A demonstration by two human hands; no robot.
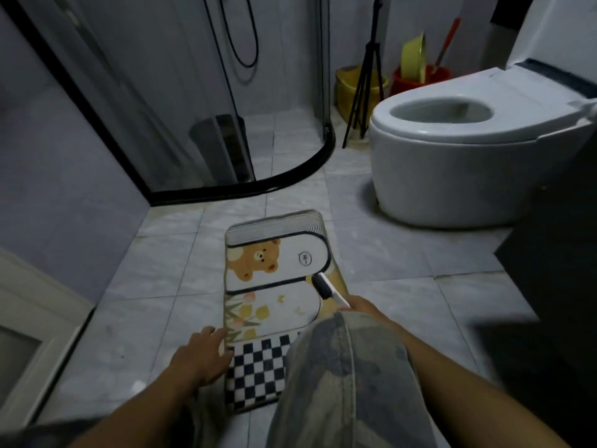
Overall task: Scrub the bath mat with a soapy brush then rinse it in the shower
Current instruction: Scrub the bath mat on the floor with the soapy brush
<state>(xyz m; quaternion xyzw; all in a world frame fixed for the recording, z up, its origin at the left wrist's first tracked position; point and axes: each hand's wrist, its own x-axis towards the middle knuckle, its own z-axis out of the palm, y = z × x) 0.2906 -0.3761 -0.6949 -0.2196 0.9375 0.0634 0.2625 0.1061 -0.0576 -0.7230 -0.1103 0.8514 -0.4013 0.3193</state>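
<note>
The bath mat lies flat on the tiled floor, printed with a brown bear, flowers and a black-and-white checked near end. My right hand grips the white handle of a black-and-white brush, whose head rests on the mat's right edge beside the bear panel. My knee in patterned trousers hides most of that hand and the mat's near right corner. My left hand presses with spread fingers on the floor and the mat's left edge near the checks. The shower stall stands behind the mat.
A white toilet with its lid up stands at the right. Between it and the shower are a black tripod, a yellow bucket and a red bucket. A white door frame is at left. A dark cabinet is at far right.
</note>
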